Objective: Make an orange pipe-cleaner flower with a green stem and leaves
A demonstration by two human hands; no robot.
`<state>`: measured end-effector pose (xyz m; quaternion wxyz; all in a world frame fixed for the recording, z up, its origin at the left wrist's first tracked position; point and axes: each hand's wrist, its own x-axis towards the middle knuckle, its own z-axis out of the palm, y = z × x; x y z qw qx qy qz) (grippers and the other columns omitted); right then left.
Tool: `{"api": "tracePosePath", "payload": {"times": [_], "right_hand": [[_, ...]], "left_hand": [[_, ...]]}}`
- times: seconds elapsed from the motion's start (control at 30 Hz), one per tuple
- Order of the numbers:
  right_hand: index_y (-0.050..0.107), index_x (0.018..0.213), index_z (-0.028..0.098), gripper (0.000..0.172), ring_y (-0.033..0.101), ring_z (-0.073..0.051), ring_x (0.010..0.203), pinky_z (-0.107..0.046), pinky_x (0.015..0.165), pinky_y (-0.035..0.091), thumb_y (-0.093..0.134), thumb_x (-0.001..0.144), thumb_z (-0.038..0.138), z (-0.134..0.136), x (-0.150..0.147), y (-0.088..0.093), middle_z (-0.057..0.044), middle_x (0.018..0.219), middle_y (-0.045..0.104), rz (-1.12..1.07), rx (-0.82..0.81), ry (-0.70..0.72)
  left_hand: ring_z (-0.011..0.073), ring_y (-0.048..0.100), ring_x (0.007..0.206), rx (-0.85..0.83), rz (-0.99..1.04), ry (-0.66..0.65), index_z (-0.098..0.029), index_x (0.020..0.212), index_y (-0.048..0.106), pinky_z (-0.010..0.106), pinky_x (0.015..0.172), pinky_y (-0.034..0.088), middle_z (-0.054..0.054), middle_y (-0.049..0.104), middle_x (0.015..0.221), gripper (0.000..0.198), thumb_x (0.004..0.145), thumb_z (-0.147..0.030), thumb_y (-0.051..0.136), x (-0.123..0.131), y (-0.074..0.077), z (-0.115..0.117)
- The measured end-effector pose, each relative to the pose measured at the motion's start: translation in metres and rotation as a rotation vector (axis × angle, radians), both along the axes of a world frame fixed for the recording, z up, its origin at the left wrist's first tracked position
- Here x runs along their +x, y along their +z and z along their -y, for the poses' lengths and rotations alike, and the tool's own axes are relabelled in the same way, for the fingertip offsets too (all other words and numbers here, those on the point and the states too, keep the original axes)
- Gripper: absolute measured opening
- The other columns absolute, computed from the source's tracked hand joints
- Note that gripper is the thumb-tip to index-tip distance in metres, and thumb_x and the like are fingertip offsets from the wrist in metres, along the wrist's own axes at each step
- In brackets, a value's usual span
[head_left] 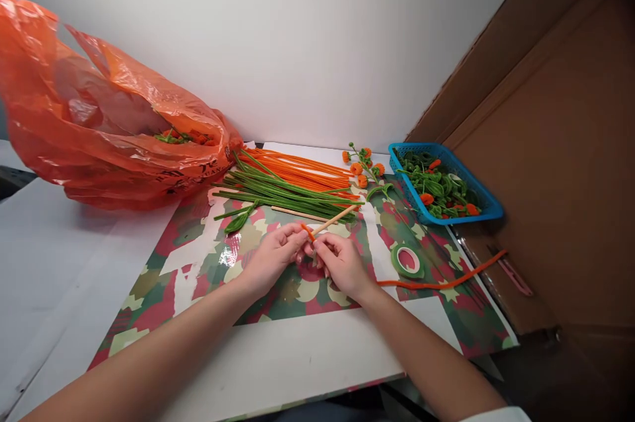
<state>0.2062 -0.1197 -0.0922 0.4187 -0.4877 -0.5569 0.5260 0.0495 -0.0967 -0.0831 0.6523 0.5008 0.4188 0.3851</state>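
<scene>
Both hands are together over the middle of the patterned sheet. My left hand (pixel 275 253) pinches a thin wooden stick (pixel 336 217) that slants up to the right, with a bit of orange pipe cleaner (pixel 307 231) across its lower end. My right hand (pixel 346 264) is closed right beside it, thumb and fingers at the orange pipe cleaner. Past the right wrist, a long orange length (pixel 436 286) runs out to the right, and its link under the hand is hidden. Just beyond the hands lie green pipe cleaners (pixel 278 190) and orange pipe cleaners (pixel 307 167).
A red plastic bag (pixel 124 164) bulges at the left. At the right is a blue basket (pixel 489 210) of green and orange pieces. Nearby are green tape (pixel 407 260), a pink cutter (pixel 516 276), orange pipe-cleaner flowers (pixel 362 167), a green leaf piece (pixel 239 219) and a cardboard wall (pixel 555 144).
</scene>
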Motion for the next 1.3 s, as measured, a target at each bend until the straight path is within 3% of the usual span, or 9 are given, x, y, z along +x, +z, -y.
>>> {"api": "tracePosePath", "payload": {"times": [0.17,0.4,0.7,0.87,1.0,1.1,1.3], "right_hand": [[0.062,0.079,0.017,0.018,0.044,-0.008,0.044,-0.02,0.042,0.035,0.055,0.086,0.033,0.001,0.001,0.006,0.004,0.055,0.051,-0.01,-0.04,0.013],[0.067,0.078,0.015,0.018,0.048,-0.009,0.052,-0.021,0.049,0.039,0.058,0.084,0.029,0.002,0.003,0.011,0.002,0.061,0.056,0.044,-0.019,0.059],[0.065,0.081,0.017,0.024,0.04,-0.006,0.04,-0.018,0.037,0.032,0.06,0.084,0.04,0.002,0.007,0.008,0.005,0.055,0.052,-0.041,-0.192,0.077],[0.063,0.086,0.018,0.03,0.038,-0.005,0.041,-0.018,0.035,0.029,0.063,0.082,0.047,0.0,0.013,0.013,0.005,0.061,0.054,-0.054,-0.207,0.149],[0.064,0.079,0.015,0.038,0.047,-0.008,0.055,-0.019,0.045,0.034,0.071,0.074,0.053,-0.005,0.018,0.012,0.0,0.071,0.06,-0.127,-0.171,0.282],[0.063,0.071,0.015,0.046,0.054,-0.011,0.062,-0.021,0.05,0.039,0.074,0.066,0.059,-0.007,0.022,0.015,-0.002,0.072,0.063,-0.142,-0.271,0.344],[0.055,0.067,0.017,0.048,0.041,-0.006,0.041,-0.019,0.039,0.03,0.07,0.068,0.063,-0.005,0.026,0.037,0.006,0.052,0.051,-0.051,-0.505,0.373]], "left_hand": [[0.0073,0.048,0.057,-0.096,0.1,-0.005,-0.015,0.083,0.061,0.019,0.055,0.04,-0.002,0.059,0.066,0.041,0.071,-0.051,0.074,0.0,-0.003,-0.001],[0.0071,0.05,0.058,-0.183,0.153,0.001,-0.014,0.08,0.063,0.017,0.056,0.041,-0.001,0.06,0.065,0.04,0.074,-0.051,0.074,-0.003,-0.008,-0.002],[0.0096,0.055,0.067,-0.207,0.29,-0.019,-0.016,0.082,0.066,0.02,0.065,0.046,0.0,0.062,0.077,0.035,0.07,-0.047,0.079,-0.006,-0.005,0.0],[0.0089,0.054,0.065,-0.163,0.366,-0.079,-0.017,0.083,0.068,0.019,0.06,0.044,-0.001,0.061,0.073,0.029,0.074,-0.042,0.078,-0.008,-0.002,0.0],[0.0095,0.055,0.063,-0.107,0.328,-0.168,-0.017,0.081,0.066,0.019,0.061,0.044,-0.001,0.061,0.067,0.029,0.078,-0.045,0.074,-0.013,-0.004,-0.001],[0.011,0.057,0.062,-0.057,0.263,-0.242,-0.016,0.08,0.065,0.022,0.062,0.046,0.0,0.063,0.067,0.031,0.08,-0.046,0.071,-0.015,-0.004,-0.002],[0.0132,0.061,0.064,-0.014,0.101,-0.282,-0.016,0.072,0.065,0.024,0.065,0.047,0.001,0.066,0.066,0.034,0.076,-0.049,0.073,-0.019,0.002,-0.003]]}}
